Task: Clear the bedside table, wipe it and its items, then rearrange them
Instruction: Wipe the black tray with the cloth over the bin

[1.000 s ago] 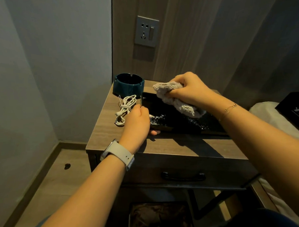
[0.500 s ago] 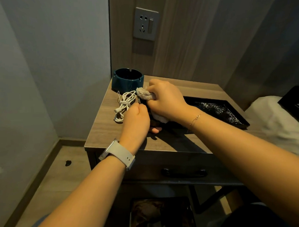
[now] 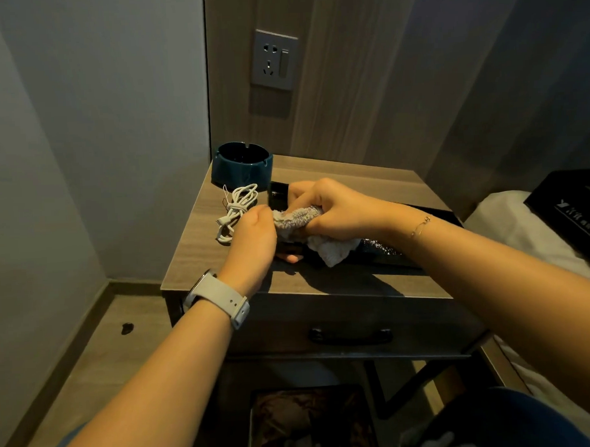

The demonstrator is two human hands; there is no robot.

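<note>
A grey cloth is gripped in the right hand, fingers curled round the bunched towelling, and it is pressed onto the left end of the black tray that lies along the top of the bedside table. A loose corner of the cloth is draped over the tray's near rim. The tray's near left edge is held by the left hand — fingers folded over the rim, thumb tip just seen underneath at the front; how tightly it is pinched cannot be told. White specks are seen on the tray's dark surface to the right of the cloth.

At the table's back left corner a dark teal ashtray is set upright. Just in front of it a coiled white cable is laid on the wood, close beside the left knuckles — whether touched or not cannot be told. A small black object is partly hidden behind the right fingers, its nature unclear.

A pale watch strap is worn on the left wrist, a thin chain bracelet on the right. A wall socket is mounted on the wood panel above. The table's drawer handle is seen below, and white bedding with a black box at the right.
</note>
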